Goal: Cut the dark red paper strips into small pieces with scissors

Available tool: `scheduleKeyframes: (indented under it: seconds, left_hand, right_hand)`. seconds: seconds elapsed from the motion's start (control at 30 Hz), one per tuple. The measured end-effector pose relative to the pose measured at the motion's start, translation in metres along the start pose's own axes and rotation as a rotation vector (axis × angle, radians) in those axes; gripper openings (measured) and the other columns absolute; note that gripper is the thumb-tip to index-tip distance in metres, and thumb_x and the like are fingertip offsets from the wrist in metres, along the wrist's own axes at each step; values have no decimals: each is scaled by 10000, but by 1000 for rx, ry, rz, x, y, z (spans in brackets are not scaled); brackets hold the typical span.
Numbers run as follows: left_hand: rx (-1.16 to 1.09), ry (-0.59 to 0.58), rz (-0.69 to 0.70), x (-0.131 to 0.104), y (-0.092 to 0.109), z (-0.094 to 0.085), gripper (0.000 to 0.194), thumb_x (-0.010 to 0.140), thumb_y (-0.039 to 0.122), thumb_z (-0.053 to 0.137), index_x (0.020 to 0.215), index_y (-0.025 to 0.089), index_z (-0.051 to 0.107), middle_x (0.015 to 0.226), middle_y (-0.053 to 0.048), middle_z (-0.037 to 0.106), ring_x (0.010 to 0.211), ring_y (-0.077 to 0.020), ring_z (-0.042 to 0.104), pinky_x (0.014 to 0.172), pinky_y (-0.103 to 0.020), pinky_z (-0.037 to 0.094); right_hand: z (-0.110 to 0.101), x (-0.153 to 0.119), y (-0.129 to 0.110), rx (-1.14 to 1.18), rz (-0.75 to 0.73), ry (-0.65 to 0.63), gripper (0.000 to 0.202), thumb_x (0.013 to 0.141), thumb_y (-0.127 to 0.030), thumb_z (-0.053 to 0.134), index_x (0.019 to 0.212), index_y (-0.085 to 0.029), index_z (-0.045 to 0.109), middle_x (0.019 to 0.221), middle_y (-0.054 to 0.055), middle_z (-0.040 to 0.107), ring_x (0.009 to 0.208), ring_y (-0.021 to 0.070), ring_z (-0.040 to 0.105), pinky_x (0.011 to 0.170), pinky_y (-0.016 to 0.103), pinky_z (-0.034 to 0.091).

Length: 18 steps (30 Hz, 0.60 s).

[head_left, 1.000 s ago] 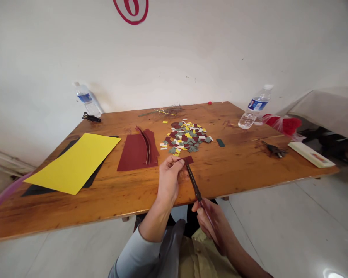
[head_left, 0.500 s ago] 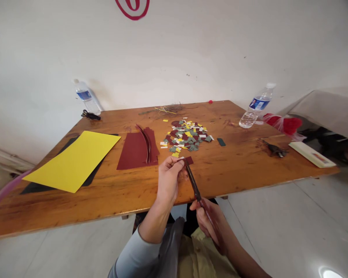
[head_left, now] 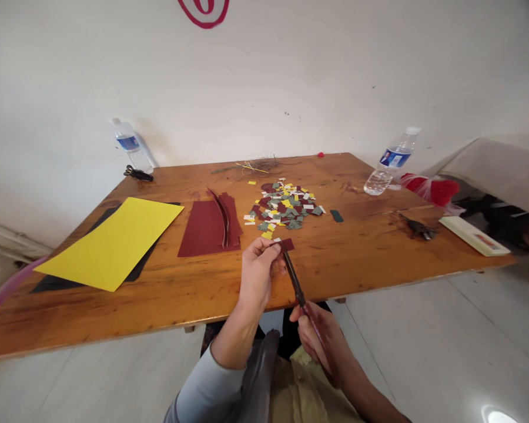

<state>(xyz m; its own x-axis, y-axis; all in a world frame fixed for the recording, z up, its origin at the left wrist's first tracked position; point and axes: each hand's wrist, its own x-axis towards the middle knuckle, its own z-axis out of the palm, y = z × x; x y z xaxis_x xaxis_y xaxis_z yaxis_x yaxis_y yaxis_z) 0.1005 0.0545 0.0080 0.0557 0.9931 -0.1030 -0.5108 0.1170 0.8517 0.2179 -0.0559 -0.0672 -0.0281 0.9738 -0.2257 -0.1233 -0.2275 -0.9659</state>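
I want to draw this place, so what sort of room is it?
Probably a simple craft room. The wooden table has a pile of cut paper bits and a yellow sheet, and the right hand holds what look like scissors.

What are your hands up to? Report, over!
Left hand pinching maroon strip. Right hand gripping scissors, blades at strip. Scrap pile just beyond, not blocking.

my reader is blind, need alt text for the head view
Left hand pinches a maroon strip; right hand holds scissors against it. On the table beyond lie a heap of paper bits, maroon sheets and a yellow sheet.
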Motion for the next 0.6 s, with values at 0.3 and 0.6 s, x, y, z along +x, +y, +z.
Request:
scheduleKeyframes:
  seconds: [0.3, 0.6]
  left_hand:
    - [17, -22, 21, 18, 18, 16, 261, 619, 279, 820, 652, 202, 573, 490, 41, 567, 411, -86, 489, 439, -200, 403]
    - [77, -64, 68, 67, 47, 46, 213, 642, 181, 726, 570, 204, 527, 449, 21, 556, 384, -89, 474, 428, -198, 385]
  right_hand:
    - [1, 17, -24, -76, -56, 8, 782, 737, -1016, 572, 754, -235, 539, 519, -120, 288, 411, 64, 236, 378, 225, 211]
    - [0, 71, -66, -3, -132, 31, 758, 656, -978, 686, 689, -271, 414, 490, -130, 295, 383, 48, 228, 349, 215, 189]
